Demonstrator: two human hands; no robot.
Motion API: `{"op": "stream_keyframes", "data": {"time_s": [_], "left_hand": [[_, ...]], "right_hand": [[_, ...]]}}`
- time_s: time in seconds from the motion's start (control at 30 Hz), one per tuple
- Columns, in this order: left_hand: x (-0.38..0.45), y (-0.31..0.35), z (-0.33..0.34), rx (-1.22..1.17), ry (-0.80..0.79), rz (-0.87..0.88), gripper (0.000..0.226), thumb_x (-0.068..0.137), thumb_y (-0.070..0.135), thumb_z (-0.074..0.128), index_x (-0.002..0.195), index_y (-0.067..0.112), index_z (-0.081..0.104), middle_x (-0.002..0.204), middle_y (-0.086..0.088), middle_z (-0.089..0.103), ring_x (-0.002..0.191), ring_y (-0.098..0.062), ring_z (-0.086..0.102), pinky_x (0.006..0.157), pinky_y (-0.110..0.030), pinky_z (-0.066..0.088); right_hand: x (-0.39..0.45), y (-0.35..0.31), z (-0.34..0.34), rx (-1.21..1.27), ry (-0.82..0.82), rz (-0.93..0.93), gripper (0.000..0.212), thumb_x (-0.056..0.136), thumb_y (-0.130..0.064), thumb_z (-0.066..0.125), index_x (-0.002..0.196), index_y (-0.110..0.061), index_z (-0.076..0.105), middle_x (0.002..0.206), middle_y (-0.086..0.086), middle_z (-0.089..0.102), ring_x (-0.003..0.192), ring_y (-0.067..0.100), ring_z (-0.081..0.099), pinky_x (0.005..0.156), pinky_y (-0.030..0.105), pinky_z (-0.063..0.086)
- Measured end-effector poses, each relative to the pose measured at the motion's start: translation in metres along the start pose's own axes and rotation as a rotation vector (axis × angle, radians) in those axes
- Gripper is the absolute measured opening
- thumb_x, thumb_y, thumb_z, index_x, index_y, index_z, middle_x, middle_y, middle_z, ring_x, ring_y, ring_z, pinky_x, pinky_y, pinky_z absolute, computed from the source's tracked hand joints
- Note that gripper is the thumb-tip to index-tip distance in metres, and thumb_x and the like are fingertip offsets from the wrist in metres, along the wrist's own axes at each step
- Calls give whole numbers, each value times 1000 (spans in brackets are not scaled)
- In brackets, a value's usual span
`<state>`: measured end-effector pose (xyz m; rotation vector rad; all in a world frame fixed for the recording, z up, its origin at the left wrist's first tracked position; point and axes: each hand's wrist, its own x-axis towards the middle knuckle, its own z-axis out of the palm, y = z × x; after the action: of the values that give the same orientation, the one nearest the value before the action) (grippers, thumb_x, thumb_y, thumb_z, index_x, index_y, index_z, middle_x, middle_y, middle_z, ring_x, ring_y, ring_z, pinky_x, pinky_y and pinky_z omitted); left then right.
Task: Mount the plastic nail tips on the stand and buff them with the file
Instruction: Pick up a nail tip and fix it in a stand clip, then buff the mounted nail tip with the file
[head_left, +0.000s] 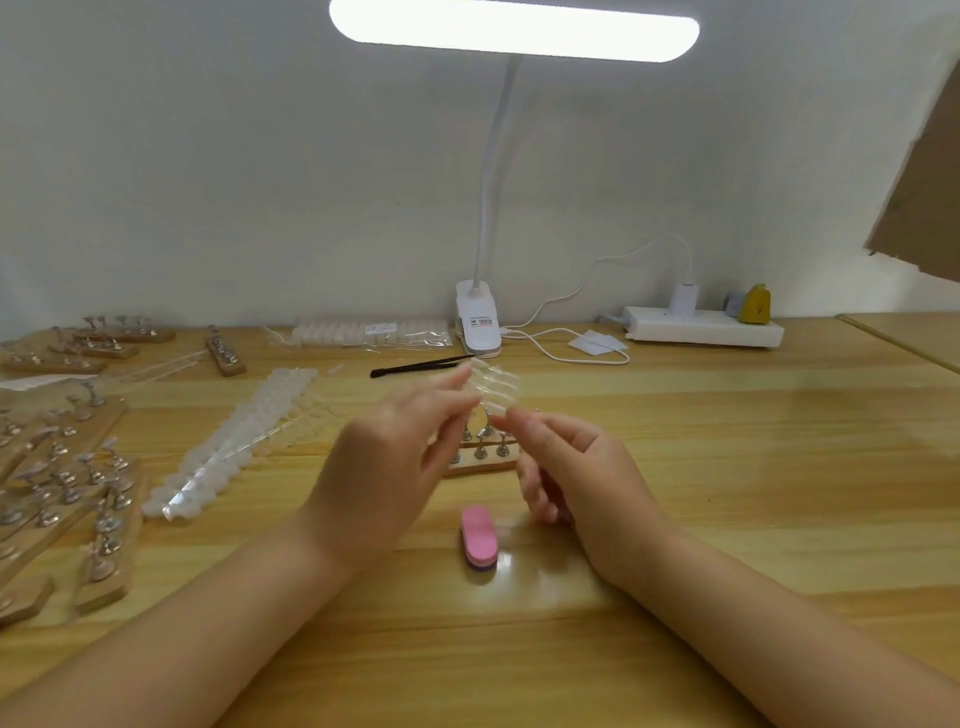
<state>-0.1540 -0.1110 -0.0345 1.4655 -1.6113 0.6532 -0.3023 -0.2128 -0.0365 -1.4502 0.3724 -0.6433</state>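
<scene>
- Left hand (400, 441): raised above the desk, thumb and forefinger pinching one edge of a clear strip of nail tips (493, 387); held up in the lamplight, presumably so the transparent tips can be told apart.
- Right hand (566, 467): thumb and forefinger closed at the strip's lower corner, seemingly to pluck a single tip free; whether a tip is already loose between them cannot be told through the blur. Remaining fingers curled loosely toward the palm.
- Strip of nail tips: suspended between both hands, clear of the desk, directly over the stand; positioned so that a detached tip has only a short way down to a holder.
- Stand (485, 452): wooden base with small metal holders, lying on the desk just behind the hands and partly hidden by them; holders in view appear bare, so mounting is judged barely begun.
- File (479, 540): pink buffing block, flat on the desk between the wrists, untouched; kept near for the buffing step, not yet due.
- Desk (727, 467): pale wood, carrying everything named here.
- Spare strips (234, 447): long white rows of tips in clear wrapping, left of the work area; a further packet (369, 332) near the wall.
- Other stands (67, 483): many wooden bases with metal holders, grouped at the far left.
- Black tool (415, 366): slender, beyond the hands; kind uncertain.
- Clip lamp (511, 31): lit bar overhead, clamp (478, 325) at the desk's rear edge, cable to a white power strip (701, 325).
</scene>
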Motion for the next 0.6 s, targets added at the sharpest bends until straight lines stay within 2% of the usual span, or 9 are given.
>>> {"op": "stream_keyframes", "data": {"time_s": [0.13, 0.2, 0.27, 0.3, 0.37, 0.43, 0.53, 0.6], "left_hand": [[-7, 12, 9, -88, -53, 0, 29, 80, -8, 70, 108, -2, 70, 123, -17, 62, 111, -22, 64, 90, -35, 54], [-6, 14, 8, -142, -44, -17, 36, 77, -12, 69, 110, 1, 69, 128, -16, 59, 116, -21, 62, 93, -33, 53], [-3, 18, 6, -244, -26, -120, 45, 80, -9, 67, 120, 10, 61, 136, -12, 52, 120, -16, 57, 98, -27, 48], [-2, 21, 5, -322, -12, -231, 49, 83, -4, 67, 125, 17, 54, 136, -6, 50, 117, -12, 57, 96, -24, 48], [2, 27, 3, -471, -2, -519, 49, 85, 9, 70, 124, 29, 48, 123, 4, 56, 101, -5, 61, 84, -22, 52], [5, 29, 4, -588, -33, -742, 37, 85, 17, 70, 119, 25, 56, 102, 7, 65, 85, -2, 64, 72, -17, 52], [6, 29, 7, -665, -102, -863, 13, 85, 18, 70, 98, 15, 69, 81, 2, 72, 74, -2, 67, 63, -10, 48], [5, 28, 8, -650, -119, -888, 9, 84, 21, 72, 88, 13, 71, 75, 3, 73, 70, -1, 67, 61, -8, 47]], "right_hand": [[7, 0, -7, 140, 38, 41, 25, 71, -34, 75, 84, -13, 74, 50, 1, 48, 43, 10, 38, 41, 19, 30], [7, 1, -8, 148, 58, 35, 20, 72, -30, 74, 83, -14, 74, 49, 0, 48, 42, 9, 38, 41, 19, 31], [7, 1, -9, 121, 96, 29, 22, 72, -28, 75, 86, -11, 73, 48, 0, 49, 41, 9, 40, 40, 19, 32], [8, 1, -10, 102, 113, 26, 21, 74, -26, 75, 87, -10, 72, 48, 0, 49, 41, 8, 40, 40, 18, 33], [7, 1, -11, 68, 119, 16, 15, 79, -22, 75, 86, -10, 72, 49, -1, 50, 42, 9, 41, 40, 18, 33], [6, 1, -10, 42, 103, 8, 16, 76, -24, 76, 84, -10, 72, 50, -1, 52, 43, 9, 42, 41, 18, 33], [4, 1, -8, -15, 88, 4, 22, 66, -31, 79, 79, -14, 75, 51, -1, 53, 44, 9, 43, 42, 18, 34], [3, 1, -8, -43, 97, 1, 23, 65, -33, 80, 78, -15, 76, 51, 0, 54, 46, 9, 43, 42, 18, 35]]}}
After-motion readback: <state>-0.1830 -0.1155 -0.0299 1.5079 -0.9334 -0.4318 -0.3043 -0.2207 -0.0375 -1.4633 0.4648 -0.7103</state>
